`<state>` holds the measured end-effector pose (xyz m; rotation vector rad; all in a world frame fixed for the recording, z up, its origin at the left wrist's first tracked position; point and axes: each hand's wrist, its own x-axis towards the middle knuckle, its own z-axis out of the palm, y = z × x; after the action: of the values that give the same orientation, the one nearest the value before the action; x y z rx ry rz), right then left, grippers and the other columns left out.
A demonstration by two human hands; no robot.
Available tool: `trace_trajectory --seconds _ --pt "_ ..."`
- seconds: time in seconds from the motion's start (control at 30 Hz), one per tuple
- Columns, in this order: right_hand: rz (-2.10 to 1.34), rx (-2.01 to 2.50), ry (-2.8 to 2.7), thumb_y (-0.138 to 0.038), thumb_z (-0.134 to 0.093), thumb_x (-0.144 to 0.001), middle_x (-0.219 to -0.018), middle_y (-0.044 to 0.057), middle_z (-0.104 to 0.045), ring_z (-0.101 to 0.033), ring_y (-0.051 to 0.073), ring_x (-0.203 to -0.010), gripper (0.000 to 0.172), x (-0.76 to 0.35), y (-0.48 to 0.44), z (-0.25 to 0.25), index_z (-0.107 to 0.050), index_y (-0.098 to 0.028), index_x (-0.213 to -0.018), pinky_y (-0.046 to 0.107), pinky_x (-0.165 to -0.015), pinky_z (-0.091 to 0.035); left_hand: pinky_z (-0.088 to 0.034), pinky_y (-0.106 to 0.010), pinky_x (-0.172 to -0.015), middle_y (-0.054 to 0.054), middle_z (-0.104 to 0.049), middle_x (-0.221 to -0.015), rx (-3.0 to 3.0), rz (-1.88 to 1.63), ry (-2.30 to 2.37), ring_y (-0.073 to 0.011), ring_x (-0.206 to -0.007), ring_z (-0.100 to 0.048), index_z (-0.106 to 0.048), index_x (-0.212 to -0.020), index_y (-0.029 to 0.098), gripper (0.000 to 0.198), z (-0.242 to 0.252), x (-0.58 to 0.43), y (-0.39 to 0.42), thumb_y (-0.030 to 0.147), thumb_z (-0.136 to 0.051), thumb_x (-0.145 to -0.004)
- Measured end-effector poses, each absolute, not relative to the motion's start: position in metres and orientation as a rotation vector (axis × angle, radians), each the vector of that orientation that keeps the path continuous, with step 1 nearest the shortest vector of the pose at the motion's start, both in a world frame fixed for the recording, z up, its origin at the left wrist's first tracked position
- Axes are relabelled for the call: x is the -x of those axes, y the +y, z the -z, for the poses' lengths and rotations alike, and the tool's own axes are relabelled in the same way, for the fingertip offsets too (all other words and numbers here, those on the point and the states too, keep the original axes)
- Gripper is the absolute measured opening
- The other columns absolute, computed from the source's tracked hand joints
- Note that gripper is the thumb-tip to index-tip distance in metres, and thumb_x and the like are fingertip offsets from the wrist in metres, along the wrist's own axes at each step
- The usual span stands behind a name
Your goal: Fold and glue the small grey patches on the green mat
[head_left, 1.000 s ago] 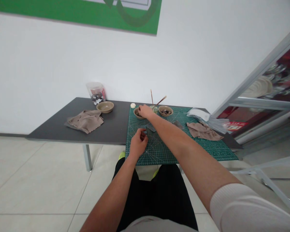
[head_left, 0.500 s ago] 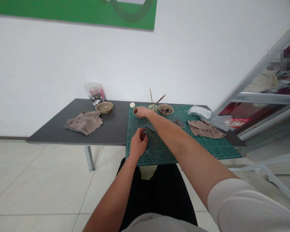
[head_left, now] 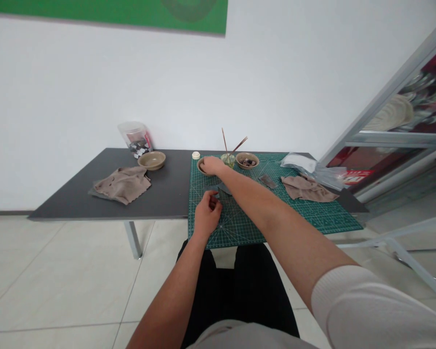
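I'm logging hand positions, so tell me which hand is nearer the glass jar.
Right. The right hand is at the bowl just left of the glass jar; the left hand is farther, over the mat's near part.

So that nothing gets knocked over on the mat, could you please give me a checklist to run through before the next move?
1. Right hand at the left bowl on the cutting mat: ok, fingers dip inside the rim.
2. Right hand's hold: cannot tell, the fingertips are hidden.
3. Left hand holding anything: cannot tell, its curled fingers hide this.
4. Jar with sticks upright: ok.
5. Bowl of dark pieces apart from both hands: ok.
6. Unblocked view of the mat: not ok, the right forearm covers part.
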<state>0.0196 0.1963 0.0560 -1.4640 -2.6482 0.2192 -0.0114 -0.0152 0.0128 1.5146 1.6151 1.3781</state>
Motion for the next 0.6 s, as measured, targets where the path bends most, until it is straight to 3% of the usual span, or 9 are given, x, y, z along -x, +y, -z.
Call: trace_trajectory --seconds 0.27,0.6 --pt "-0.238 1.514 -2.623 -0.033 -0.043 -0.098 -0.12 0.024 -0.065 -0.063 0.029 -0.113 0.037 -0.0211 0.1994 -0.0557 -0.057 -0.007 -0.121 0.034 -0.092 -0.048 -0.043 -0.023 -0.063 0.002 -0.059 -0.076 -1.526 -1.398 1.596 -0.0119 -0.066 -0.056 -0.056 -0.106 0.021 0.027 -0.0115 0.0118 -0.0157 0.015 -0.054 -0.08" --pt "-0.16 1.473 -2.592 -0.031 -0.041 -0.098 -0.12 0.019 -0.065 -0.061 0.027 -0.114 0.033 -0.0214 0.2022 -0.0532 -0.059 -0.011 -0.118 0.034 -0.095 -0.046 -0.043 -0.023 -0.063 0.002 -0.06 -0.076 -1.526 -1.401 1.586 -0.0117 -0.065 -0.055 -0.057 -0.106 0.021 0.027 -0.009 0.0127 -0.0149 0.016 -0.054 -0.08"
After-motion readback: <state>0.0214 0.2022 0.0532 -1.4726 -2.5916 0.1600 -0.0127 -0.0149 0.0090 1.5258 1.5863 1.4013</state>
